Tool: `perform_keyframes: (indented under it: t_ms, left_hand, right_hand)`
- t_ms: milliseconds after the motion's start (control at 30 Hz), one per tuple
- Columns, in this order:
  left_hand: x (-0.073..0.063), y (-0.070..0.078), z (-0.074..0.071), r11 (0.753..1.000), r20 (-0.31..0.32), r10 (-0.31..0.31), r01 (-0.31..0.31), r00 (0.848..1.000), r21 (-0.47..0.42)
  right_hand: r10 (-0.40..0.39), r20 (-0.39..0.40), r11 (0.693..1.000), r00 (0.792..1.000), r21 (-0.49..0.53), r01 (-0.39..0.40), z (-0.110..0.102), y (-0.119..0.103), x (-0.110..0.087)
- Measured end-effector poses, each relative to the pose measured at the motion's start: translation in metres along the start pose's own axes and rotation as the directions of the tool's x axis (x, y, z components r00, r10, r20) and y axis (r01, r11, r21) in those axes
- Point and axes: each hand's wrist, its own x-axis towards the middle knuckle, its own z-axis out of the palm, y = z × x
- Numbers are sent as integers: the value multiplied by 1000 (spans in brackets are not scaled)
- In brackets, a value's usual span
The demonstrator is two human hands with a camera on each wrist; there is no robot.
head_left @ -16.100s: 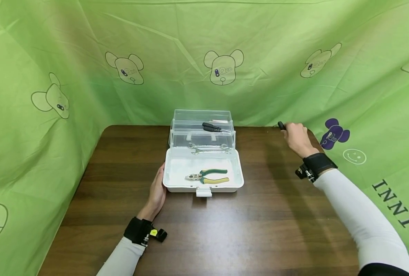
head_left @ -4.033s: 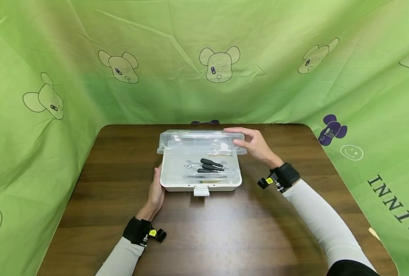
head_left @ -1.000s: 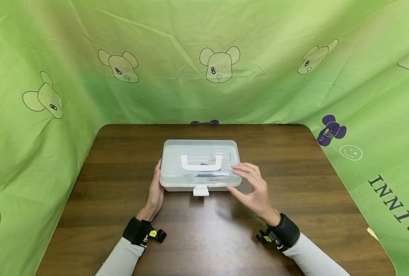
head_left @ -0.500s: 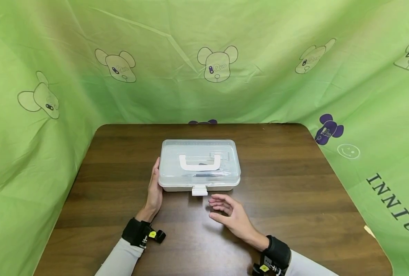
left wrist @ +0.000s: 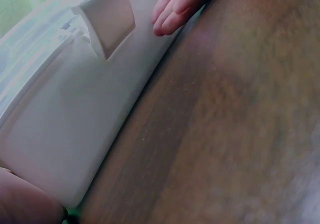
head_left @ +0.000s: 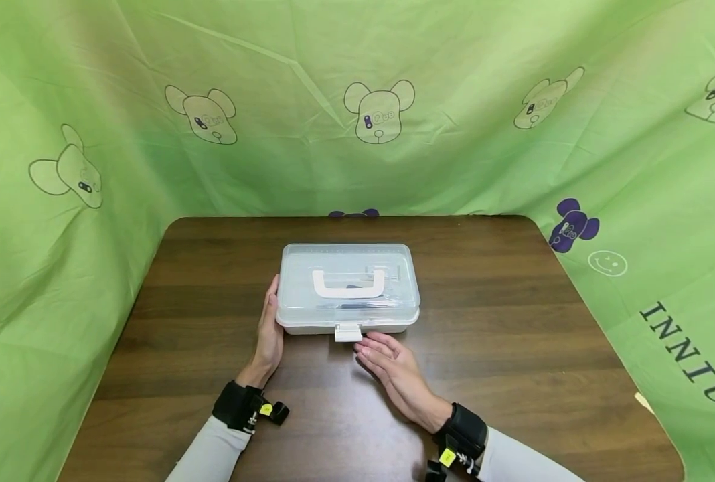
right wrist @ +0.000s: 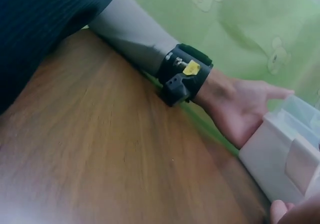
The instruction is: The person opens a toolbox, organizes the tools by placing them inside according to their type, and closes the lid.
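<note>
A toolbox (head_left: 348, 314) with a white base and a clear lid stands on the table, its lid down over the base. On top lies a white carry handle (head_left: 349, 292); dim shapes of tools show through the lid. At the front, the white latch (left wrist: 107, 24) sticks out from the box wall. My left hand (head_left: 270, 341) rests along the box's left side, palm against it and thumb (right wrist: 279, 92) at the lid's edge. My right hand (head_left: 398, 378) has its fingers loosely extended just right of the latch, near the lower front wall; whether they touch it is unclear.
A brown wooden table (head_left: 514, 348) lies beneath the box. Green cloth (head_left: 454, 154) with bear-head prints hangs behind and along both sides. Each wrist wears a black strap (head_left: 462, 428) with a small camera.
Earlier the toolbox stood open with pliers, wrenches and screwdrivers inside; my right hand held a black-handled object. Since then the lid has come down and my right hand has moved to the front latch.
</note>
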Motion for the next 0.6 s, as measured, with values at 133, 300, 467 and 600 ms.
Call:
perform_keyframes:
  t_ms: [133,300,467,600]
  left_hand:
    - [0,1,0,1000,-8,27,-27,1000,3]
    - [0,2,0,997,6,79,-79,997,7]
    - [0,2,0,995,25,104,-104,994,8]
    - [-1,2,0,994,33,107,-108,994,18]
  right_hand:
    - [-9,-44,997,999,82,13,7,5,4]
    - [-13,-111,983,994,182,33,17,11,9]
    - [-8,-182,975,983,215,47,26,13,12]
    - [-12,-212,970,977,233,63,32,14,13]
